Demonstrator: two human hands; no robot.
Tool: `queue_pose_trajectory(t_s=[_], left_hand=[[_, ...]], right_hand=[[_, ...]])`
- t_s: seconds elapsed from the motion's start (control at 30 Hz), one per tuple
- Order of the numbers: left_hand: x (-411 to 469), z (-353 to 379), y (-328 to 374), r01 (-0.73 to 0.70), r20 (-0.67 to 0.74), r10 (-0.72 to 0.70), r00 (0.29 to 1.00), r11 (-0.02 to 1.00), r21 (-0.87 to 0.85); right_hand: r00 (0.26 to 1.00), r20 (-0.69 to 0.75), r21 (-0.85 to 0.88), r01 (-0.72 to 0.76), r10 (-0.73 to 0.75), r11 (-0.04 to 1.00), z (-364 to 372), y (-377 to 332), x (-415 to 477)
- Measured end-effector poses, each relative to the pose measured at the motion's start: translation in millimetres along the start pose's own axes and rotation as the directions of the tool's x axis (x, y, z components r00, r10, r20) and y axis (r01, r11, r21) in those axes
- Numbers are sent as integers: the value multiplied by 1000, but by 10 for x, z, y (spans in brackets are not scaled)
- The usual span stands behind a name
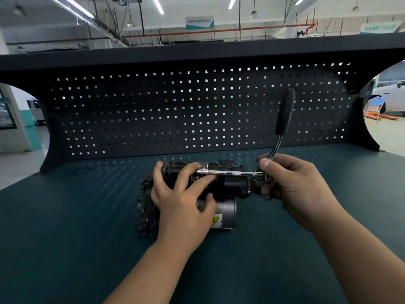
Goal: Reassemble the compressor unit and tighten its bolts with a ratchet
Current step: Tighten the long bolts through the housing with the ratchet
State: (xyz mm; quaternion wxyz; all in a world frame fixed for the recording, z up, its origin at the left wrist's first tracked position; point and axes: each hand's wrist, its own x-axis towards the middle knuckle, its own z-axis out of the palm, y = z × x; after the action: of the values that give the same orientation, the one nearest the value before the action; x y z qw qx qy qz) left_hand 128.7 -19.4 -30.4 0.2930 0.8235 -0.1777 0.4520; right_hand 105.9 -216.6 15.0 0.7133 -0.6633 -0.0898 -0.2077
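While the left hand (179, 191) lay spread over the compressor (232, 187), steadying it near the middle of the counter (65, 216), the right hand (291, 183) curled round the head of the ratchet (285, 113), whose padded handle stood up in front of the pegboard (175, 110). A bar (225, 172) ran level from the ratchet across the top of the compressor, its socket end beside the left fingers; the bolt itself was hidden. The compressor looked to be in one piece, finned end to the left and silver cylinder nearest the camera. The job therefore seemed to have reached the tightening stage, though how many bolts remained could not be told. A thin black ring (82, 171) lay well apart at the counter's far left, possibly a seal not yet fitted. No tray, box or bin showed.
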Motion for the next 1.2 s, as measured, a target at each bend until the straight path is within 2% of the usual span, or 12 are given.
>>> queue_pose_trajectory(t_s=[0.2, 0.3, 0.43, 0.57, 0.8, 0.93, 1.03, 1.2], left_hand=[[4, -7, 19, 18, 11, -18, 1000, 1000, -20], [-11, -16, -2, 8, 27, -8, 1000, 1000, -17], [-29, -19, -23, -6, 38, 7, 999, 1000, -20], [-31, -18, -15, -28, 18, 29, 999, 999, -14], [-54, -12, -44, 7, -21, -9, 1000, 999, -53], [-55, -27, -44, 5, -11, -5, 1000, 999, -54], [-49, -46, -38, 10, 10, -10, 1000, 999, -43], [-51, -58, -78, 32, 25, -31, 999, 999, -42]], right_hand=[[995, 91, -64, 41, -35, 997, -100, -20, 11], [994, 110, 5, -7, 7, 1000, -116, -25, 17], [988, 73, 96, -146, 139, 985, -35, -25, 0], [973, 34, 98, -230, 228, 968, 17, -24, -5], [967, -9, 48, -252, 253, 967, 22, 13, 3], [960, 36, 94, -279, 277, 956, 8, 4, 0], [967, 47, 125, -255, 251, 959, -16, 22, 8], [988, 88, 142, -141, 129, 980, -72, 63, 47]])
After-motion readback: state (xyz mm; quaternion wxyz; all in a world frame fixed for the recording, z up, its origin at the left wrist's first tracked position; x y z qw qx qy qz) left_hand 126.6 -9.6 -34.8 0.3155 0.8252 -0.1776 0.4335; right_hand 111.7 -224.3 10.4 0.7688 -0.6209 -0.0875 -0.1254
